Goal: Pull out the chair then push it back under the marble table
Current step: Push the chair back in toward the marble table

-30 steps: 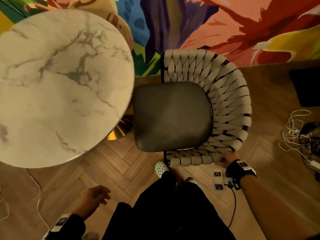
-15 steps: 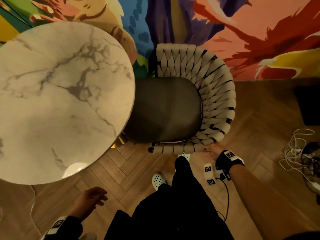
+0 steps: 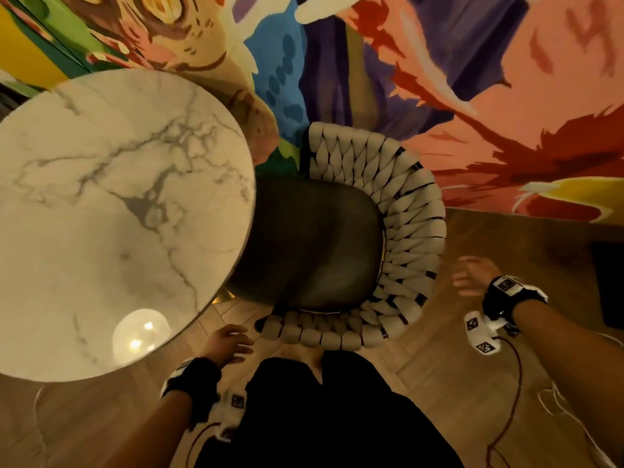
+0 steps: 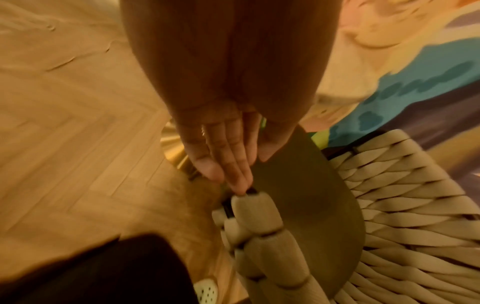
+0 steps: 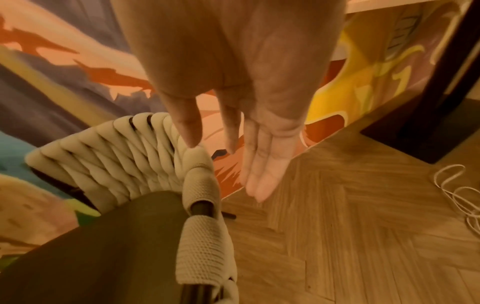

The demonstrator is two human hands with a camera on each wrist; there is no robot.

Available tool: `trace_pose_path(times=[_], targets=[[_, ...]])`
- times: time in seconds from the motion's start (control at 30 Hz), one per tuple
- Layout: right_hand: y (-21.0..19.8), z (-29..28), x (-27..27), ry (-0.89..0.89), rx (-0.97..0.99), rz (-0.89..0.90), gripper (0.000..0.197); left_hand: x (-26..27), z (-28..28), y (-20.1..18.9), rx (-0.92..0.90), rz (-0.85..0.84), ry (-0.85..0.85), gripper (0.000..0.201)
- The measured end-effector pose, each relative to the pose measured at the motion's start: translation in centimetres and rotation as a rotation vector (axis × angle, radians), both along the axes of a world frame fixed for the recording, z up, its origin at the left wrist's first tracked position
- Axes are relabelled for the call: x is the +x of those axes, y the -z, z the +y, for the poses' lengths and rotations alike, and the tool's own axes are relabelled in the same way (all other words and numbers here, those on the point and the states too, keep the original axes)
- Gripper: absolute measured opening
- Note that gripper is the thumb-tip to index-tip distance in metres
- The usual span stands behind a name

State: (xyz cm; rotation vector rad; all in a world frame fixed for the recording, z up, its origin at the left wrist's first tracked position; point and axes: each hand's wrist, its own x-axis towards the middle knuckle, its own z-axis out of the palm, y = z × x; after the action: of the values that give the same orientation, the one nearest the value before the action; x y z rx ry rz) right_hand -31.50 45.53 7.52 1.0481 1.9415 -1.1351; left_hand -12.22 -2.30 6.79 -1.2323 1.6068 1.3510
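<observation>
Chair (image 3: 398, 238) between both hands' fingers (image 3: 464, 276)

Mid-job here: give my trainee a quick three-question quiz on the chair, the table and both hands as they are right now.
1. True or false: the right hand grips the woven back of the chair.
2. Which covers the front of the chair's dark seat? A) the marble table B) a white cable C) the person's leg
3. Fill in: the left hand reaches with straight fingers toward the near ___ end of the chair.

Key:
1. False; it hangs open beside the chair, touching nothing.
2. A
3. armrest
</observation>
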Motion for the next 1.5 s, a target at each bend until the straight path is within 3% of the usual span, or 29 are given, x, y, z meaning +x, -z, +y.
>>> trace_pose_path(times=[0.1,0.23,0.27,0.37,0.43,0.53,0.7,0.87,1.03,1.17,1.3,1.37,1.43,1.5], targets=[[0.4,-2.2,-2.1,-0.077,-0.044,-0.097,0.05,-1.4,2.8,1.2,0.064,-0.071,-0.1,0.049],[1.3,-3.9,-3.7,-0.141,-0.117,-0.166,0.045,-1.1,3.6,3.0,-0.044,-0.104,0.293,0.071],[2.1,-3.6,-4.0,-0.134,-0.116,-0.169,0.045,-1.2,3.6,3.3,-0.03,-0.117,0.322,0.074],[2.5,-3.5,-4.2,-0.067,-0.133,-0.165,0.052,-1.6,4.0,3.3,0.133,-0.145,0.127,0.061],[0.0,-5.2,-3.9,-0.02,-0.138,-0.151,0.048,-2.0,3.7,3.7,0.16,-0.171,0.047,0.052],[-2.2,-6.7,-3.1,0.052,-0.203,-0.082,0.038,-1.8,2.7,4.7,0.073,-0.178,0.144,0.054],[0.7,-5.7,-2.7,0.055,-0.15,-0.064,0.069,-1.7,2.0,3.8,-0.041,-0.189,0.283,0.05],[1.0,-5.8,-1.5,0.022,-0.206,-0.023,0.074,-1.2,0.7,3.8,-0.066,-0.245,0.328,0.044],[3.5,-5.7,1.2,0.077,-0.162,0.044,0.064,-1.3,0.9,3.3,-0.027,-0.269,0.327,0.041],[5.7,-6.2,4.6,-0.145,-0.015,0.023,0.044,-1.9,1.4,1.9,-0.075,-0.184,0.353,0.03],[7.2,-6.5,8.2,0.083,-0.252,-0.142,0.048,-2.0,1.9,1.5,-0.125,-0.12,0.287,0.018],[7.8,-6.2,9.0,0.164,-0.287,-0.202,0.035,-2.1,2.3,1.3,-0.125,-0.094,0.28,0.016],[8.1,-5.8,9.9,0.189,-0.284,-0.207,0.024,-1.8,3.0,1.1,-0.104,-0.069,0.29,0.016],[8.0,-5.7,10.2,0.065,-0.236,-0.188,0.014,-1.3,3.8,1.1,-0.086,-0.068,0.337,0.016]])
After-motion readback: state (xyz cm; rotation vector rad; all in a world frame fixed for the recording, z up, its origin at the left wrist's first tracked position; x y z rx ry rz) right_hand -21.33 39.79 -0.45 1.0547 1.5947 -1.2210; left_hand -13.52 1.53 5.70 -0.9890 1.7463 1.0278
